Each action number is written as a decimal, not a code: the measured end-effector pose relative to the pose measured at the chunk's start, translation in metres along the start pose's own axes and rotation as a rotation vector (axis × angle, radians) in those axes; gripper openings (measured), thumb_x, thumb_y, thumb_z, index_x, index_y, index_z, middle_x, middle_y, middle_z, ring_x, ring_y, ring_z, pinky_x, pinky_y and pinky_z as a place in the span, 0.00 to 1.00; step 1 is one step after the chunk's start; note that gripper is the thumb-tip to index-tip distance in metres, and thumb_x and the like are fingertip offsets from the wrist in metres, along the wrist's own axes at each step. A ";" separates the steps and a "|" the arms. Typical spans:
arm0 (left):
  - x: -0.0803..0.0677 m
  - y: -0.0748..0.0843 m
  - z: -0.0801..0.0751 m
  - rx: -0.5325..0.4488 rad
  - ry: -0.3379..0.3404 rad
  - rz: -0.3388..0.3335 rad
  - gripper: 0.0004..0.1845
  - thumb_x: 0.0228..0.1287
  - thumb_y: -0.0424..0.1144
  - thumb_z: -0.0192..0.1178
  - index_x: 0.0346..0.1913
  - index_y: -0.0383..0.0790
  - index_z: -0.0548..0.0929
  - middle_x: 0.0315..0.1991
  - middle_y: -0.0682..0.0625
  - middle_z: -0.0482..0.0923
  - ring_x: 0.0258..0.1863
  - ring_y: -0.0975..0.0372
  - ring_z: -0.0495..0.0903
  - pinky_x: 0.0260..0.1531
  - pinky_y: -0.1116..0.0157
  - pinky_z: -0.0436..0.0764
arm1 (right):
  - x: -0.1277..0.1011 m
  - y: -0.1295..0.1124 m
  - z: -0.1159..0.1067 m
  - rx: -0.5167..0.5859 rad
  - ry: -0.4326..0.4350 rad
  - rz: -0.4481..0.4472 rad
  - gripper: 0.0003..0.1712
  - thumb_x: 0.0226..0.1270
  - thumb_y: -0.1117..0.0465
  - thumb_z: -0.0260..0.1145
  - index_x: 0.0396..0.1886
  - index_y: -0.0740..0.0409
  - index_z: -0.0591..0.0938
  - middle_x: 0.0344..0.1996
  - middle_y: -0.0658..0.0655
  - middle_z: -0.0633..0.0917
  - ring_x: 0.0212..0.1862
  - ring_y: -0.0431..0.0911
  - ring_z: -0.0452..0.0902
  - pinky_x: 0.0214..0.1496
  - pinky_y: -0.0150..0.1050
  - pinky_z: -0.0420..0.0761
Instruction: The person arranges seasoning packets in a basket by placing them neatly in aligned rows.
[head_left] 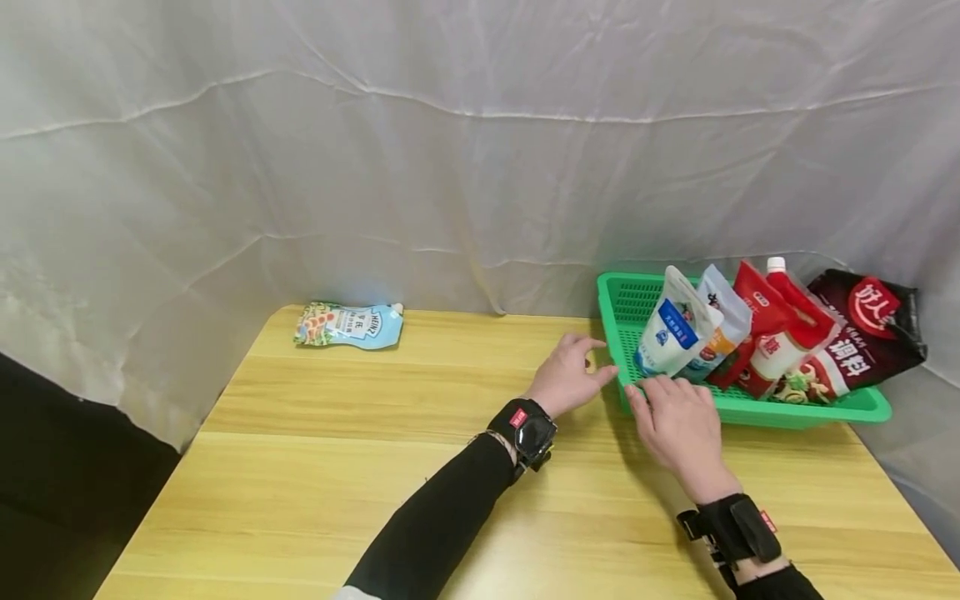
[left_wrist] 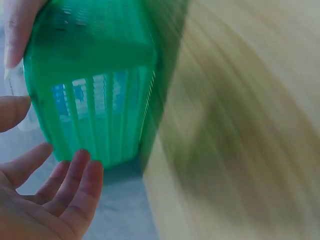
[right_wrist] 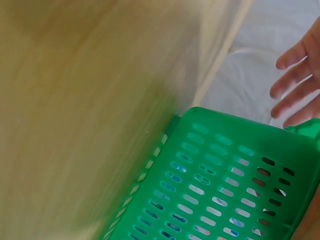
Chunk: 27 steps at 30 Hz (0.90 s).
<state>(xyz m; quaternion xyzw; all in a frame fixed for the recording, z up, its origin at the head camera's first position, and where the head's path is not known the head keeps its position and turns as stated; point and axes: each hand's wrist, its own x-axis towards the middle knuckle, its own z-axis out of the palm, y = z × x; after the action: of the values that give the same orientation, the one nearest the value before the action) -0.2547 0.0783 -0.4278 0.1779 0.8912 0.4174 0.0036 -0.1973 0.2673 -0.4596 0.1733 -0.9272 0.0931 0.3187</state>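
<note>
My left hand (head_left: pixel 567 375) is beside the left end of a green plastic basket (head_left: pixel 795 414), thumb and fingers spread around its rim. In the left wrist view, its fingertips (left_wrist: pixel 92 172) lie close to the slatted end wall. Over the basket's front rim, near the left corner, my right hand (head_left: pixel 678 425) rests with its thumb extended. Its fingertips are partly hidden in the head view. Inside the basket lean a white pouch with a blue label (head_left: pixel 671 333), a pale blue pouch (head_left: pixel 720 321), red pouches including a white-capped one (head_left: pixel 787 346), and a dark seasoning bag (head_left: pixel 862 333).
A light blue Heinz pouch (head_left: pixel 352 325) lies flat near the back left edge of the wooden table (head_left: pixel 360 483). Grey cloth (head_left: pixel 450 183) hangs behind the table and along its sides. The basket stands close to the back cloth at the right.
</note>
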 end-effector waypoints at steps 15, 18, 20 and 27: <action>-0.002 -0.075 -0.099 0.251 0.157 -0.005 0.28 0.74 0.45 0.63 0.71 0.39 0.75 0.73 0.42 0.67 0.68 0.49 0.73 0.64 0.50 0.78 | 0.001 -0.003 0.002 0.017 -0.056 0.141 0.22 0.79 0.47 0.59 0.30 0.61 0.78 0.32 0.63 0.83 0.37 0.62 0.76 0.38 0.55 0.67; -0.004 -0.094 -0.126 0.246 0.194 -0.078 0.29 0.74 0.46 0.63 0.72 0.39 0.74 0.73 0.40 0.66 0.69 0.48 0.71 0.65 0.48 0.76 | 0.001 -0.002 0.001 0.018 -0.061 0.151 0.22 0.78 0.47 0.60 0.29 0.60 0.77 0.31 0.63 0.82 0.36 0.63 0.76 0.38 0.55 0.67; -0.005 -0.108 -0.143 0.242 0.225 -0.125 0.29 0.74 0.46 0.62 0.73 0.39 0.73 0.73 0.39 0.66 0.69 0.47 0.70 0.65 0.47 0.76 | 0.001 -0.002 0.000 0.016 -0.063 0.156 0.23 0.78 0.47 0.60 0.29 0.60 0.77 0.30 0.63 0.82 0.36 0.63 0.76 0.38 0.55 0.67; -0.013 -0.167 -0.201 0.247 0.385 -0.269 0.29 0.73 0.46 0.61 0.71 0.35 0.74 0.73 0.34 0.63 0.72 0.41 0.65 0.66 0.42 0.73 | 0.001 -0.006 -0.001 0.021 -0.062 0.151 0.22 0.77 0.47 0.61 0.29 0.60 0.78 0.29 0.62 0.82 0.36 0.62 0.76 0.38 0.55 0.68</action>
<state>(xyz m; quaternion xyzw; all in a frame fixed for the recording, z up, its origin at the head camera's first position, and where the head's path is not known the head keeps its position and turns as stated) -0.3256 -0.1734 -0.4227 -0.0259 0.9353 0.3272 -0.1324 -0.1956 0.2620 -0.4575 0.1091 -0.9461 0.1212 0.2798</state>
